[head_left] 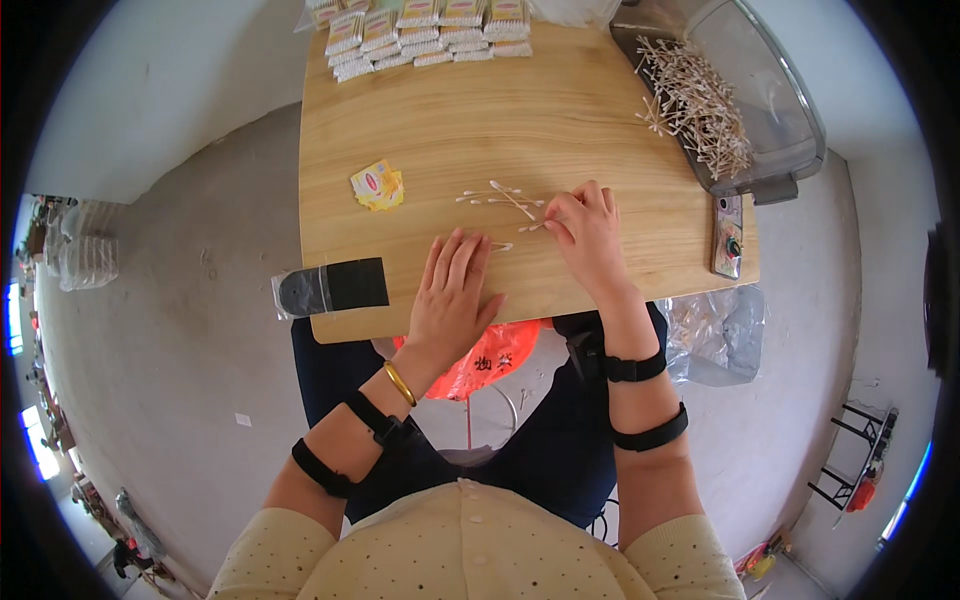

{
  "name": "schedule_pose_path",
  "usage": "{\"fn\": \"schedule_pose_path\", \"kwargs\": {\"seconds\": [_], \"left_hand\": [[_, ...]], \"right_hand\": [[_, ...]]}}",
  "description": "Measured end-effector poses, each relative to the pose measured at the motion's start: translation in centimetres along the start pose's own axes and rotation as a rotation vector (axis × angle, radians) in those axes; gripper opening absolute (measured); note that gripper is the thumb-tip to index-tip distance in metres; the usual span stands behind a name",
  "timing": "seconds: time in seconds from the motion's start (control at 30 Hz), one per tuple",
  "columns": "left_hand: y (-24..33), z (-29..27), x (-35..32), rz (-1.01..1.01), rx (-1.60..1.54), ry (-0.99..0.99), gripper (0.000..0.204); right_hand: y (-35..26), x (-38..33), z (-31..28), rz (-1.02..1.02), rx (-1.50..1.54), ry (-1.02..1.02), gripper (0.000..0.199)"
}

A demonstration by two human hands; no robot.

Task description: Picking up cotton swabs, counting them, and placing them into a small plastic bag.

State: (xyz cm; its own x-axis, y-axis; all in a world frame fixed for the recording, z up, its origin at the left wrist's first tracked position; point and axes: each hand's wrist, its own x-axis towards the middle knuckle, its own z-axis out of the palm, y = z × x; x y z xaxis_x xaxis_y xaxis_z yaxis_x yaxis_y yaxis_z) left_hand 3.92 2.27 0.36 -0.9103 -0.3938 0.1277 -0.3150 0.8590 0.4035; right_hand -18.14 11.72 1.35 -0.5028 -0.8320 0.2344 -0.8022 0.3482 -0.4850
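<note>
My left hand (pixel 452 292) lies flat on the wooden table near its front edge, fingers stretched out. Tips of cotton swabs (pixel 503 246) show beside its fingers; whatever is under the palm is hidden. My right hand (pixel 588 235) is closed in a pinch on a cotton swab (pixel 534 227), whose white end points left. Just beyond both hands, several loose cotton swabs (pixel 512 199) lie crossed in a small scatter. Left of them rests a small stack of yellow printed cards (pixel 377 186).
Packs of cotton swabs (pixel 420 35) are stacked at the far edge. A tilted clear bin (pixel 800 115) holds many loose swabs at far right, with a phone (pixel 728 237) nearby. A black pouch (pixel 335 286) overhangs the left edge. Below are a red bag (pixel 480 362) and clear plastic bag (pixel 720 335).
</note>
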Motion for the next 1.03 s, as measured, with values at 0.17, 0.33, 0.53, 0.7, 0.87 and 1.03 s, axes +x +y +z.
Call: {"fn": "schedule_pose_path", "kwargs": {"seconds": [0.17,0.33,0.53,0.7,0.87,1.03], "left_hand": [[-0.3,0.4,-0.1,0.05,0.001,-0.014,0.077],[-0.2,0.0,0.2,0.063,-0.008,0.016,0.076],[-0.3,0.3,0.2,0.061,0.08,-0.03,0.077],[-0.2,0.3,0.3,0.055,0.057,-0.023,0.076],[-0.3,0.3,0.1,0.051,0.049,-0.015,0.075],[-0.6,0.7,0.0,0.052,0.058,0.0,0.077]], "right_hand": [[-0.2,-0.9,1.8,0.026,0.032,-0.007,0.017],[-4.3,-0.5,3.2,-0.014,0.083,0.033,0.018],[-4.0,1.4,2.8,0.098,0.046,0.082,0.017],[-4.0,1.8,4.1,0.13,-0.104,0.05,0.014],[-3.4,2.2,3.6,0.094,-0.035,0.068,0.008],[-2.3,3.6,2.1,0.121,-0.057,0.07,0.01]]}}
